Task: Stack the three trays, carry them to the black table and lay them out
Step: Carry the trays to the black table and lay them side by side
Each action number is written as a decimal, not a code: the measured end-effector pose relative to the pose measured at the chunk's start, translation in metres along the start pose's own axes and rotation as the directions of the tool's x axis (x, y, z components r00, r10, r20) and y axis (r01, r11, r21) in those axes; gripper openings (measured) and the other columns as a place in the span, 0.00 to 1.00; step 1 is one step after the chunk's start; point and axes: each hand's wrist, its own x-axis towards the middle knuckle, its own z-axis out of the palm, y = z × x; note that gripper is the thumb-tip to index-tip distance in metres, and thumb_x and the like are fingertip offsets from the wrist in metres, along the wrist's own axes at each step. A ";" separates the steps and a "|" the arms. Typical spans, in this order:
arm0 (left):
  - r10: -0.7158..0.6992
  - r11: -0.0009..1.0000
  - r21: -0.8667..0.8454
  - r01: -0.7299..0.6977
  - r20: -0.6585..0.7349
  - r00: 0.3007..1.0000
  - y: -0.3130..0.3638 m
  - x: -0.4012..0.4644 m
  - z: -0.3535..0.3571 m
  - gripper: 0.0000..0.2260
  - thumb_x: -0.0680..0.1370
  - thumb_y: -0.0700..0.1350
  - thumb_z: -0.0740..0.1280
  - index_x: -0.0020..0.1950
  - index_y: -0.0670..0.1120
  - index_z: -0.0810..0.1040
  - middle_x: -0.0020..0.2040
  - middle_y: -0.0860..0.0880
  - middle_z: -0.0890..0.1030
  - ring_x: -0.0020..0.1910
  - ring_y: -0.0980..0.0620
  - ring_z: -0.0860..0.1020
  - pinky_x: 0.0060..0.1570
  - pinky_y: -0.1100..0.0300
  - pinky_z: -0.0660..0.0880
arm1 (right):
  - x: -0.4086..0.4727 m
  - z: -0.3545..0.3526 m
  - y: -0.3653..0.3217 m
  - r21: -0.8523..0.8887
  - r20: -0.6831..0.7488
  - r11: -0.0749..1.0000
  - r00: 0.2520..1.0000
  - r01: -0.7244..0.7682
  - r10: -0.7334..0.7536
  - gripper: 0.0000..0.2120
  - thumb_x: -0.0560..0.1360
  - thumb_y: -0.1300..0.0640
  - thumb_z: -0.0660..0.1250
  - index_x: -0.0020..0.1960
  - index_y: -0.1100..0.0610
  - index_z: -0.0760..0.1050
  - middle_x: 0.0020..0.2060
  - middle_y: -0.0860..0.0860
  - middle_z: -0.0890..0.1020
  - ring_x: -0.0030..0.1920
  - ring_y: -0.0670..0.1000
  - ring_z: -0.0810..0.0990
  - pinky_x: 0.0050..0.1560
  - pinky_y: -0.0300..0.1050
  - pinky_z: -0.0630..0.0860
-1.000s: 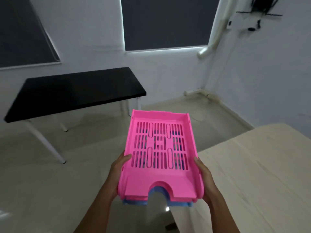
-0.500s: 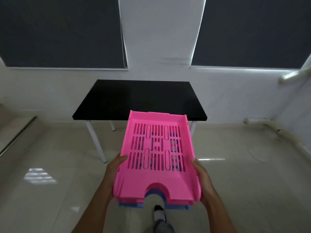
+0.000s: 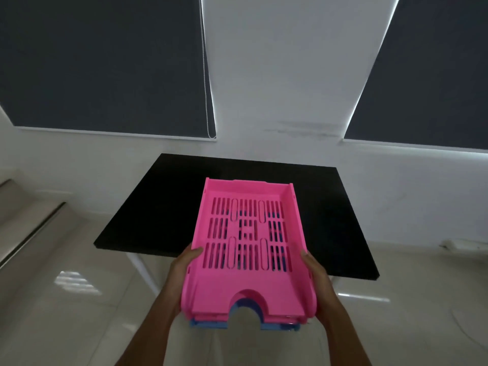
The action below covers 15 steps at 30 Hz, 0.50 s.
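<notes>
I hold a stack of trays in the air in front of me, its far half over the near edge of the black table (image 3: 158, 207). The top tray is pink (image 3: 248, 283) with a slotted floor and an arched cut-out at its near end. Beneath it a blue tray (image 3: 208, 324) shows along the near edge; any tray between them is hidden. My left hand (image 3: 184, 270) grips the stack's left side, thumb on the rim. On the opposite side, my right hand (image 3: 315, 276) holds the right wall.
The black table stands on white legs (image 3: 142, 268) against a white wall under two dark window blinds (image 3: 105, 62). Glossy pale floor tiles (image 3: 66, 299) lie around it. A low step or ledge (image 3: 29, 220) runs along the left.
I have turned from the beige table and walked toward the black table, which is now close and centred. The stack stays held by both hands and now reaches over the table's near edge.
</notes>
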 end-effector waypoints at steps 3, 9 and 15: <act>0.019 1.000 -0.013 -0.019 -0.034 0.999 0.020 0.042 -0.002 0.20 0.78 0.45 0.64 0.67 0.37 0.74 0.49 0.37 0.84 0.43 0.38 0.83 0.45 0.43 0.81 | 0.053 0.006 -0.013 0.006 0.013 1.000 1.000 -0.026 0.026 0.29 0.72 0.41 0.68 0.67 0.58 0.76 0.56 0.63 0.85 0.53 0.64 0.85 0.53 0.61 0.82; -0.009 1.000 -0.002 0.009 -0.075 0.997 0.053 0.139 -0.015 0.18 0.76 0.44 0.64 0.64 0.38 0.76 0.46 0.38 0.85 0.41 0.40 0.84 0.41 0.45 0.82 | 0.151 0.018 -0.025 0.014 -0.011 0.998 0.998 -0.069 0.069 0.23 0.75 0.49 0.66 0.68 0.57 0.75 0.59 0.65 0.83 0.56 0.66 0.84 0.57 0.66 0.80; -0.082 0.996 -0.038 0.081 -0.039 0.996 0.084 0.223 -0.024 0.25 0.73 0.45 0.71 0.70 0.44 0.75 0.63 0.29 0.77 0.54 0.34 0.79 0.60 0.32 0.72 | 0.225 0.022 -0.032 0.036 -0.097 0.992 0.987 -0.124 0.127 0.25 0.73 0.52 0.68 0.69 0.58 0.75 0.59 0.67 0.83 0.59 0.71 0.81 0.58 0.68 0.79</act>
